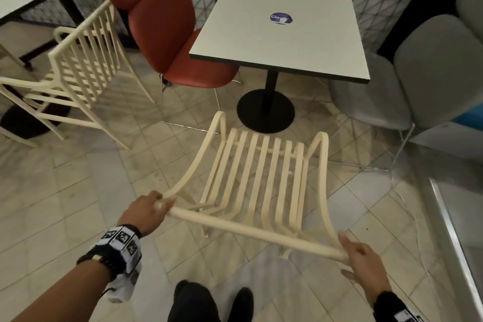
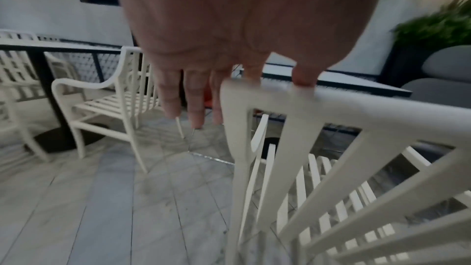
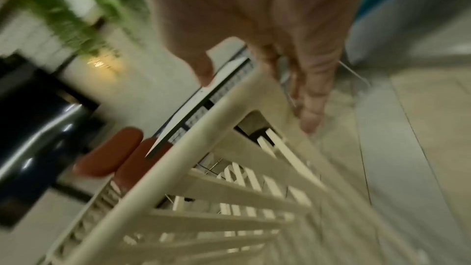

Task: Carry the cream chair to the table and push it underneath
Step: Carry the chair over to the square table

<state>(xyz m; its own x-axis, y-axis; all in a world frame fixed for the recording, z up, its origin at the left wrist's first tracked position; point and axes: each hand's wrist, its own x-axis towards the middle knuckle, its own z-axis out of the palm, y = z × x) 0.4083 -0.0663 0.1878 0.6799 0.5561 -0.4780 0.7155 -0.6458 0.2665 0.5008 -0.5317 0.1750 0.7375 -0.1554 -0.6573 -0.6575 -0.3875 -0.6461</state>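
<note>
The cream slatted chair (image 1: 248,230) is in the middle of the head view, its seat facing the white square table (image 1: 261,42) on a black pedestal (image 1: 265,111). My left hand (image 1: 159,204) grips the left corner of the backrest's top rail. My right hand (image 1: 347,256) grips the right corner, thumb on top and fingers below. In the left wrist view my left hand (image 2: 229,80) has its thumb on the rail (image 2: 382,112) and its fingers down the outside. The right wrist view is blurred; my right hand (image 3: 254,88) straddles the chair corner (image 3: 254,92). The chair's feet are hidden.
A red padded chair (image 1: 162,21) stands at the table's left side and a grey chair (image 1: 431,73) at its right. A second cream chair (image 1: 83,60) stands far left by another table (image 1: 15,2). A metal edge (image 1: 452,230) runs along the right. The floor is tiled.
</note>
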